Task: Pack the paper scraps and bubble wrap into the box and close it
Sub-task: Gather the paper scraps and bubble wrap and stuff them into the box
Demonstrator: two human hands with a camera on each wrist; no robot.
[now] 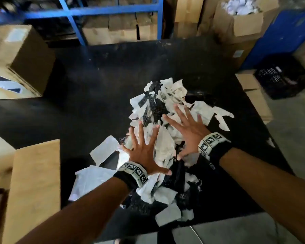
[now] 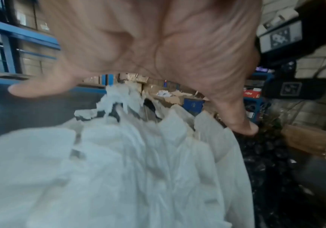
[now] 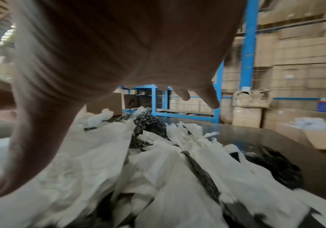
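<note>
A black counter [image 1: 99,81] fills the head view, and on its near right part lies a heap of white paper scraps [image 1: 165,148] mixed with black bubble wrap [image 1: 156,107]. Only this view shows the whole heap and both hands at once. The left hand [image 1: 144,154] and the right hand [image 1: 187,127] hover low over the heap, palms down, fingers straight and spread wide, gripping nothing; whether they touch the paper cannot be told. A tan box flap [image 1: 35,182] stands at the counter's near left edge, beside the heap; the inside of that box is out of sight.

The left wrist view, blurred, shows the left palm [image 2: 148,46] from below, above crumpled scraps [image 2: 119,169], its thumb tip [image 2: 244,128] down at the wrap [image 2: 271,154] at the heap's right edge. The right wrist view shows the right palm [image 3: 119,54] above scraps [image 3: 167,169], with a peak of wrap [image 3: 148,123] standing up out of the pile, which the head view flattens.

Beyond the counter, an open carton [image 1: 239,23] at far right holds crumpled white paper. A closed carton [image 1: 19,55] sits at the far left. Blue racking [image 3: 249,46] holds stacked cartons behind.
</note>
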